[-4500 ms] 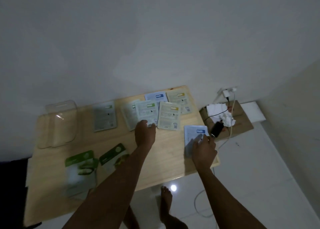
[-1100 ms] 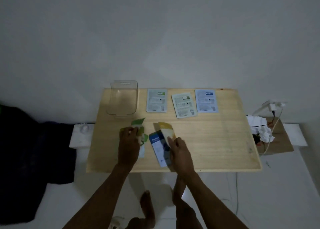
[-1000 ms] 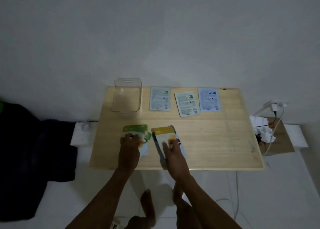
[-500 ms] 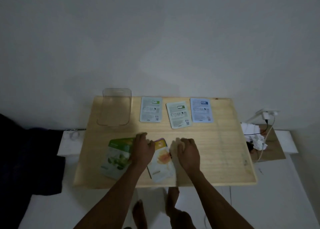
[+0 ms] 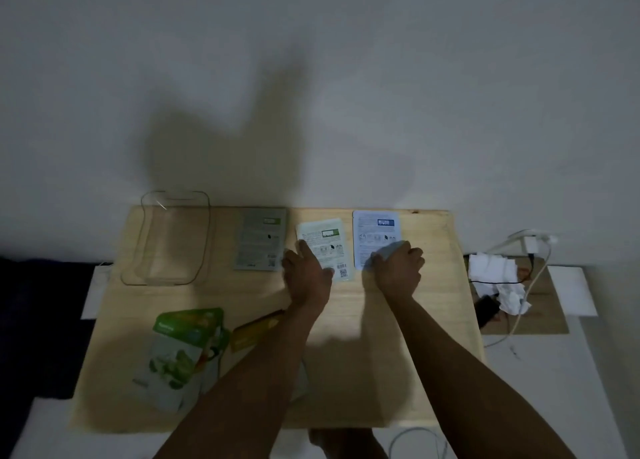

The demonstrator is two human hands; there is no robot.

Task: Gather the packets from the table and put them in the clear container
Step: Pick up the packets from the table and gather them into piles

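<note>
Three packets lie in a row at the back of the wooden table [image 5: 346, 372]: a grey one [image 5: 261, 238], a pale green one [image 5: 323, 242] and a blue one [image 5: 375, 231]. My left hand [image 5: 306, 275] rests with fingers spread on the pale green packet's lower left. My right hand [image 5: 398, 268] curls around the blue packet's lower right corner, lifting it. A stack of green packets [image 5: 180, 351] and a yellow packet [image 5: 252, 328], partly under my left forearm, lie at the front left. The clear container [image 5: 169, 238] stands empty at the back left.
A white wall rises right behind the table. To the right, a low brown board [image 5: 540, 306] carries crumpled white paper [image 5: 495, 275], a dark phone and a charger cable [image 5: 523, 285]. Dark cloth [image 5: 38, 320] lies left of the table. My feet show below the front edge.
Both hands left the green and yellow packets at the front and reached to the back row. The left hand now lies on the pale green packet, the right grips the blue packet's corner.
</note>
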